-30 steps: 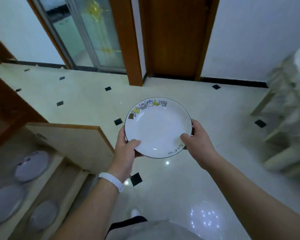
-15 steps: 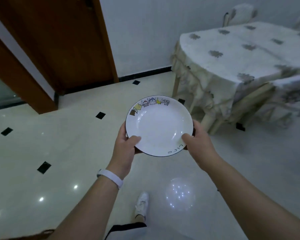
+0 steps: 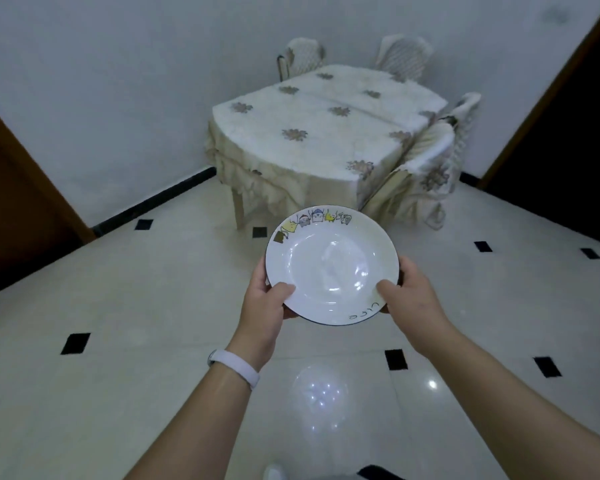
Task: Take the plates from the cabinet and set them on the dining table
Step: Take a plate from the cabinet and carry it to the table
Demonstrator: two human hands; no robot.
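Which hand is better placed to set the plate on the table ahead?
Neither clearly: left hand and right hand both grip the plate at opposite rims, with the table straight ahead. Use both.

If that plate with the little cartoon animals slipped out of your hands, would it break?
Probably. The plate looks like glazed ceramic, and the tiled floor below looks hard, so a drop would likely crack it. Its glossy surface may be slippery, which may be why the left hand and right hand grip opposite rims. It seems stiff, not bendy.
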